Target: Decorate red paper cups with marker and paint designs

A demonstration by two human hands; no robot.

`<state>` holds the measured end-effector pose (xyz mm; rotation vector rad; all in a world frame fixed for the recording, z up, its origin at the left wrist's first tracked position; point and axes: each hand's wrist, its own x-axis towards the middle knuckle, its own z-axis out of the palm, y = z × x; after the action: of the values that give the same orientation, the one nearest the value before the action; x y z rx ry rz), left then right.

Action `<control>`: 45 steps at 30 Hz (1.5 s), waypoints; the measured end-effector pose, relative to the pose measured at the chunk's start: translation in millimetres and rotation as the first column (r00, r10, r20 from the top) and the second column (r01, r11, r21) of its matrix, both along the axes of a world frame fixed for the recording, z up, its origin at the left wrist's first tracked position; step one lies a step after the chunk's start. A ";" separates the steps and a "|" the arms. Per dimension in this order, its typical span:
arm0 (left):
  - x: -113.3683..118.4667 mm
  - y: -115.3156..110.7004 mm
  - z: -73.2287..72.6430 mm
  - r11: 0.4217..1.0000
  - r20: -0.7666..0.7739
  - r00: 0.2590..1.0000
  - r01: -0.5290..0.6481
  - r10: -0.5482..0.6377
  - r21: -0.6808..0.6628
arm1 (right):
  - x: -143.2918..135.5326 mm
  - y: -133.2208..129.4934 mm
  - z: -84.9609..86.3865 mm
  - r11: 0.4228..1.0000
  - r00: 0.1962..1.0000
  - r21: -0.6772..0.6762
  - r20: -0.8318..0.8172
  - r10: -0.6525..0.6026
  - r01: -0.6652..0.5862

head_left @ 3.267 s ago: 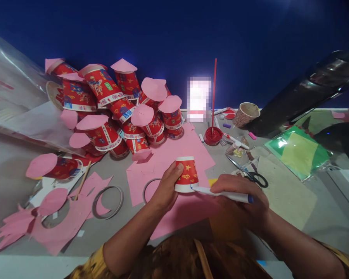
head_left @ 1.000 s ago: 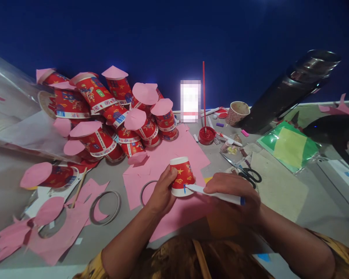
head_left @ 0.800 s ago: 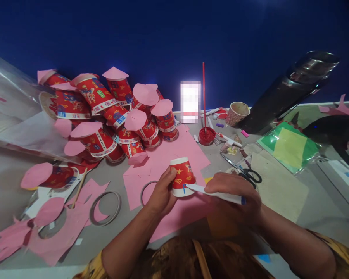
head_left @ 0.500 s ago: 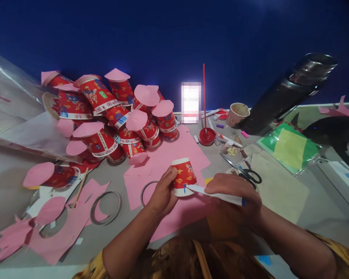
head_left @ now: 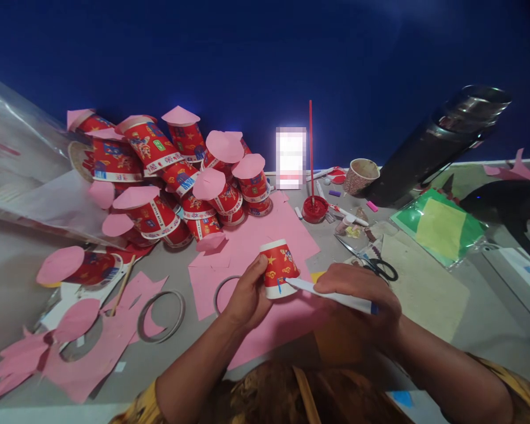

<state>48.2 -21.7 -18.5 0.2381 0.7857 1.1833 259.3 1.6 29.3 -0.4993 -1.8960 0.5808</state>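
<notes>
A red paper cup [head_left: 281, 263], wide rim down and slightly tilted, is held over pink paper [head_left: 265, 338], nearer the worktop's [head_left: 136, 383] near edge. The left hand [head_left: 246, 297] grips its left side; the right hand [head_left: 364, 285] pinches a white pen [head_left: 335, 297], tip at the wall beside a blue mark [head_left: 280, 288]. Drawing seems the step in hand; adding strokes would call for a steady cup and light pressure. Cups with pink tops [head_left: 150, 141] are piled toward the worktop's far left corner.
</notes>
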 end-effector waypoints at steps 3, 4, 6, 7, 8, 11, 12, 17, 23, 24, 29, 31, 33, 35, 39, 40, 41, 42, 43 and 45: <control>0.7 -0.5 -1.4 1.000 0.002 1.000 -0.011 0.011 -0.004 | 0.1 -0.5 -0.2 1.000 1.000 -0.010 -0.008 0.005 -0.005; 0.8 -0.8 -1.8 1.000 0.002 1.000 -0.012 0.012 -0.007 | 0.1 -0.5 -0.3 1.000 1.000 -0.014 -0.008 0.006 -0.006; 0.5 -1.7 -2.6 1.000 0.005 1.000 -0.007 0.007 -0.014 | 0.3 -0.4 -0.5 1.000 1.000 -0.011 -0.004 0.004 -0.004; 0.0 -2.1 -2.9 1.000 0.010 1.000 -0.003 0.003 -0.018 | 0.4 -0.3 -0.6 1.000 1.000 -0.008 -0.001 -0.001 0.001; -0.6 -2.6 -3.2 1.000 0.018 1.000 0.003 -0.002 -0.021 | 0.6 -0.3 -0.6 1.000 1.000 -0.007 0.004 -0.005 0.005; -2.7 -3.4 -3.7 1.000 0.048 0.999 0.009 -0.008 -0.026 | 0.7 -0.6 -0.6 1.000 1.000 -0.007 0.002 -0.027 0.027; -3.3 -3.6 -3.8 1.000 0.056 0.998 0.009 -0.008 -0.026 | 0.6 -0.8 -0.4 0.999 0.999 -0.009 0.001 -0.035 0.035; -3.7 -3.9 -4.4 1.000 0.062 0.998 0.023 -0.022 -0.020 | -0.1 -1.2 1.9 1.000 1.000 0.007 -0.019 -0.004 0.005; -2.5 -4.0 -2.5 1.000 0.078 0.997 0.011 -0.010 -0.016 | 1.6 -1.1 0.6 1.000 1.000 -0.007 0.006 -0.006 0.006; -2.5 -3.9 -1.8 1.000 0.079 0.997 0.014 -0.012 -0.018 | 1.9 -1.2 0.2 1.000 1.000 -0.005 0.010 -0.018 0.018; -2.7 -3.0 0.9 0.999 0.088 0.996 0.014 -0.011 -0.030 | 1.6 -1.5 0.6 0.999 0.999 0.023 -0.009 -0.036 0.036; -2.6 -3.2 0.9 1.000 0.097 0.995 0.008 -0.005 -0.026 | 1.4 -1.8 1.3 0.999 0.999 0.031 -0.010 -0.034 0.035; -2.4 -3.6 0.4 1.000 0.102 0.995 0.006 -0.004 -0.023 | 1.3 -2.2 1.5 0.999 0.999 0.030 -0.001 -0.042 0.042; -2.4 -4.2 -0.2 1.000 0.100 0.995 0.009 -0.007 -0.023 | 1.1 -2.5 0.9 0.999 0.999 0.023 0.010 -0.049 0.049; -2.5 -4.5 -0.5 1.000 0.105 0.994 0.010 -0.008 -0.025 | 0.6 -2.2 -1.0 0.998 0.998 0.027 -0.015 -0.059 0.059; -2.6 -4.4 -0.3 1.000 0.111 0.994 0.012 -0.010 -0.023 | 0.5 -2.0 -1.2 0.998 0.998 0.036 -0.020 -0.059 0.059; -2.6 -4.2 -0.1 1.000 0.115 0.993 0.014 -0.011 -0.021 | 0.6 -1.8 -1.3 0.997 0.998 0.043 -0.023 -0.060 0.061; -2.6 -4.0 0.2 1.000 0.117 0.993 0.013 -0.010 -0.019 | 0.7 -1.6 -1.2 0.997 0.998 0.049 -0.021 -0.060 0.061; -2.6 -3.8 0.5 1.000 0.117 0.993 0.011 -0.009 -0.017 | 0.8 -1.5 -1.0 0.997 0.998 0.053 -0.019 -0.061 0.062; -2.5 -3.2 1.0 1.000 0.112 0.994 0.011 -0.010 -0.011 | 1.1 -1.5 -0.4 0.997 0.998 0.051 -0.017 -0.063 0.063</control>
<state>45.6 -24.9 -17.5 0.1647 0.6922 1.1720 260.4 0.2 28.9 -0.5175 -1.8688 0.4916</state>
